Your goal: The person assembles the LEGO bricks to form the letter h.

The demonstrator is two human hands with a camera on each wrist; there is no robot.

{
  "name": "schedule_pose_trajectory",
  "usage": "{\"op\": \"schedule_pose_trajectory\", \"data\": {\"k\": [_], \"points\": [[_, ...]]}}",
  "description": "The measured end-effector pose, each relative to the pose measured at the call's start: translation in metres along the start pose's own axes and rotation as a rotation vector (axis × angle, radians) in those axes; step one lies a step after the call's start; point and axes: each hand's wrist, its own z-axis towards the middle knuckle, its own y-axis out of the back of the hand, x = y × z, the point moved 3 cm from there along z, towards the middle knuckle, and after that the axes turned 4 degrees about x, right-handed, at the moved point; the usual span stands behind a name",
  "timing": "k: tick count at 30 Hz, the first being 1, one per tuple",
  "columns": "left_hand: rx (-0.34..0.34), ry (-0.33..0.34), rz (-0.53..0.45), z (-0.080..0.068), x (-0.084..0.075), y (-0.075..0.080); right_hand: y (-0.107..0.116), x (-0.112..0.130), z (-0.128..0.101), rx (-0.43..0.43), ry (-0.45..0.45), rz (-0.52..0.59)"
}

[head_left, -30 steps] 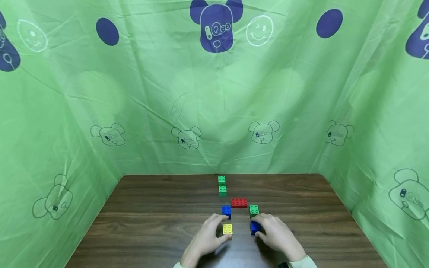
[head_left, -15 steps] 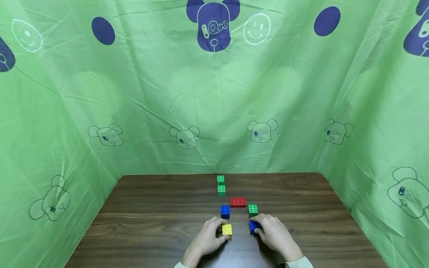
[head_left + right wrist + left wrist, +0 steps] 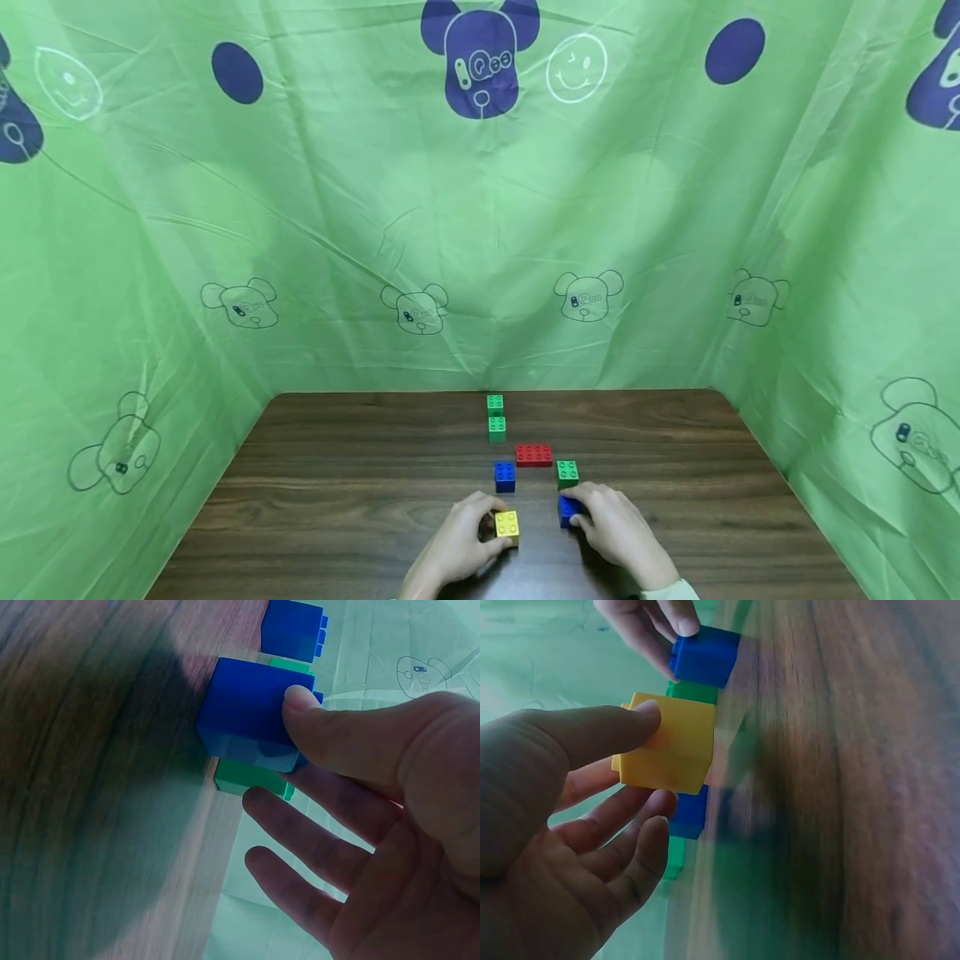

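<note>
My left hand (image 3: 463, 546) pinches the yellow brick (image 3: 507, 525), bottom centre of the head view; my right hand (image 3: 617, 527) pinches a blue brick (image 3: 567, 509) beside it. Fingertip-only grips could slip, knocking the green brick (image 3: 567, 472) just above.

Bright even light, head view sharp, both wrist views green-tinted with heavily blurred table (image 3: 870, 787)
</note>
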Motion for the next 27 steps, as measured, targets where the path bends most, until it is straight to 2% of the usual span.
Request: {"op": "schedule_pose_trajectory", "data": {"k": [7,14,23,27], "points": [[0.040,-0.044,0.020,-0.013,-0.007,-0.002,0.001,0.000,-0.001,0.007,-0.029,0.012],[0.053,-0.080,0.060,-0.019,-0.005,-0.010,-0.002,0.002,0.002,0.034,-0.027,0.023],[0.040,-0.037,0.000,-0.018,-0.001,-0.013,-0.004,0.002,0.002,0.050,-0.035,0.048],[0.052,0.009,-0.024,-0.016,0.000,-0.013,-0.004,0.001,0.002,0.040,-0.004,0.070]]}}
